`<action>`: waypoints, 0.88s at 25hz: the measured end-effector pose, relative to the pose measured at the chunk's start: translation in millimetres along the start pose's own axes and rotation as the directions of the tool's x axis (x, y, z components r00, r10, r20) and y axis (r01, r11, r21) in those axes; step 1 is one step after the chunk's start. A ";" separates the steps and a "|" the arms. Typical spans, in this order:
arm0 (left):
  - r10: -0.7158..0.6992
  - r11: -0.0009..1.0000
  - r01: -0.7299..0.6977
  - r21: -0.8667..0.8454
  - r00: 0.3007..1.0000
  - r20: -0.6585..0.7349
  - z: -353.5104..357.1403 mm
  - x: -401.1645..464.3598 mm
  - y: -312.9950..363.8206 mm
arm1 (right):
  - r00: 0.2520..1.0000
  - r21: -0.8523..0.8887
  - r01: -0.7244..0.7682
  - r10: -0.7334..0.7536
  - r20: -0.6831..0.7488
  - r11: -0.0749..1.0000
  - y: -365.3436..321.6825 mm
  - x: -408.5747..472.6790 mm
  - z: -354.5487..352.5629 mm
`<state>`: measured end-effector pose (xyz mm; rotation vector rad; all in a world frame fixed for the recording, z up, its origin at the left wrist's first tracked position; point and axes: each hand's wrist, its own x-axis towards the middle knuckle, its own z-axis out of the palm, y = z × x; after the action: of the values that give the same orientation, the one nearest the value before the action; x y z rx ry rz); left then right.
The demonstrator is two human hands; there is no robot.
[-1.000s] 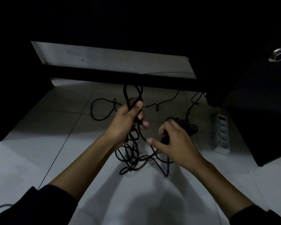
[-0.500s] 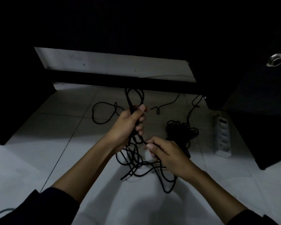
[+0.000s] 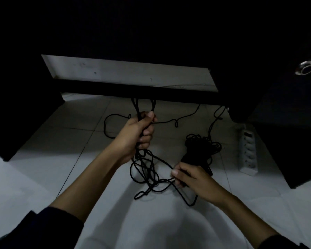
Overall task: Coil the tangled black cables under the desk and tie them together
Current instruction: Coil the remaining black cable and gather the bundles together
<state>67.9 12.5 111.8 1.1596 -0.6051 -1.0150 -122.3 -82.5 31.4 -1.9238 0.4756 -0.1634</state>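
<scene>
Head view, coiling step: left hand [image 3: 136, 133] at frame centre grips gathered loops of the black cables [image 3: 147, 174] above the floor [image 3: 43, 177], right hand [image 3: 190, 178] at lower right pinches a strand; next move, likely another loop passed to the left.

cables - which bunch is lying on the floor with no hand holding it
The dark bundle near the white power strip. The other strands hang from the left hand, pinched by the right hand.
</scene>
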 end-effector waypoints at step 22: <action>-0.131 0.912 0.029 0.410 0.966 0.221 25.4 -13.2 -15.4 | 0.796 -0.600 0.405 -0.589 -0.141 0.690 -77.4 22.3 -21.9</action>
<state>35.7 11.7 106.8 1.4407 -1.0067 -1.1467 -89.9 -85.0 108.3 -2.5855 0.1864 -0.7995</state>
